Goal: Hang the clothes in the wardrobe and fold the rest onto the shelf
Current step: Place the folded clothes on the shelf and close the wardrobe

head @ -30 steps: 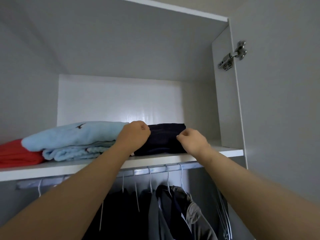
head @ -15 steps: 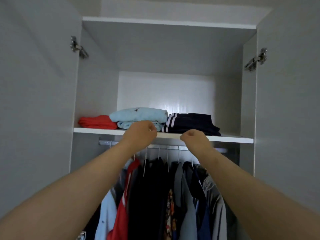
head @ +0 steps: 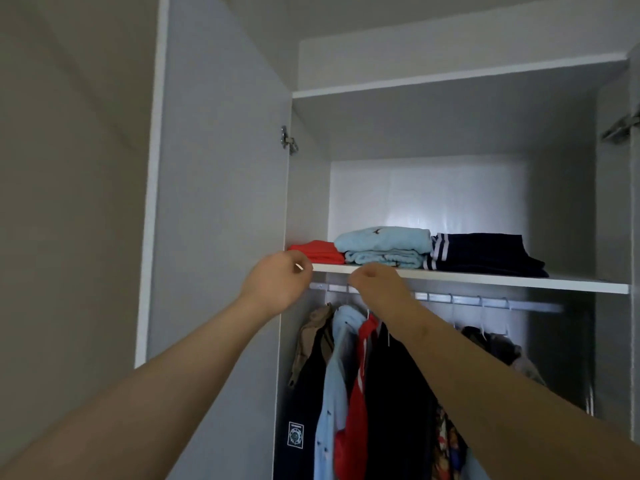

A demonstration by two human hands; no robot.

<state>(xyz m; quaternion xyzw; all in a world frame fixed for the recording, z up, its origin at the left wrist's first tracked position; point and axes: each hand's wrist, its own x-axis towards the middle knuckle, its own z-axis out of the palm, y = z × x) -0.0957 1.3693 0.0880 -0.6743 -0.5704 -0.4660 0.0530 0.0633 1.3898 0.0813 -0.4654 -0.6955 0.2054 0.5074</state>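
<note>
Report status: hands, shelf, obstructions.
Empty, curled: left hand, right hand, at white wardrobe shelf. On it, folded: red garment, light-blue stack, striped navy garment. Nothing blocking.

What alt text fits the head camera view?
The left hand and right hand, fingers curled, are raised before the shelf of an open wardrobe. The shelf holds folded clothes: red pile, light blue pile, navy pile. Hanging clothes are on the rail below.

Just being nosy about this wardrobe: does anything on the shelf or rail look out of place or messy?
Nothing looks spilled or damaged. The one untidy spot is the navy striped pile on the shelf: its bottom layer splays out toward the right, looser than the red pile and light blue pile beside it.
</note>
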